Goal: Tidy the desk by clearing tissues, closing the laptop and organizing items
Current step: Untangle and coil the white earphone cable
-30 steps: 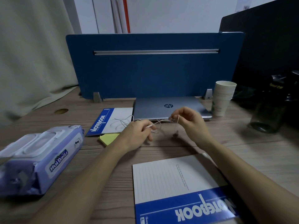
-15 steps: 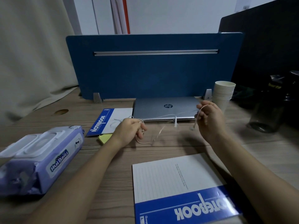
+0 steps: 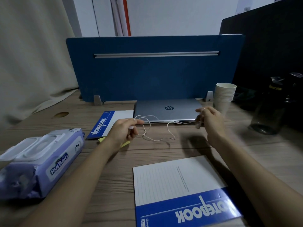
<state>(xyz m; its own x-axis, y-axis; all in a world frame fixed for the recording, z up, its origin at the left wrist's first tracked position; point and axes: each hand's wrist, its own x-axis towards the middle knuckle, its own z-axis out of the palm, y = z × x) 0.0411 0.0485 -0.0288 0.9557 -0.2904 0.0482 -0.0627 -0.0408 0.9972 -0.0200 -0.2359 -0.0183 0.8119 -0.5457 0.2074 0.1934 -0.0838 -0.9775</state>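
A stack of paper cups (image 3: pixel 224 97) stands upright at the right of centre, just beside the closed silver laptop (image 3: pixel 167 110); the top cup's inside cannot be seen. At the lower left lies a purple pack of wet wipes (image 3: pixel 41 161) with its white flip lid shut, its near end cut off by the frame edge, so the contents stay hidden. At the far right a dark bottle (image 3: pixel 270 110) stands in shadow, its shape and fill hard to make out. The laptop lies flat on the wooden counter (image 3: pixel 49 122) against the blue divider panel (image 3: pixel 147 71). In the middle of the frame the left hand (image 3: pixel 124 131) pinches a thin white cord (image 3: pixel 155 138) between thumb and curled fingers, and the right hand (image 3: pixel 210 119) holds the other end in its curled fingers, blurred, with what looks like a small earpiece at the fingertips, though that is too smeared to be sure. The cord sags in loops between the two hands, in front of the laptop, its lowest loop near or on the counter. A blue and white notebook (image 3: pixel 111 122) lies left of the laptop, partly covering a yellow sticky pad (image 3: pixel 102 139) that the left wrist also hides. A second notebook (image 3: pixel 180 190) fills the lower centre, its near corner cut off by the frame.
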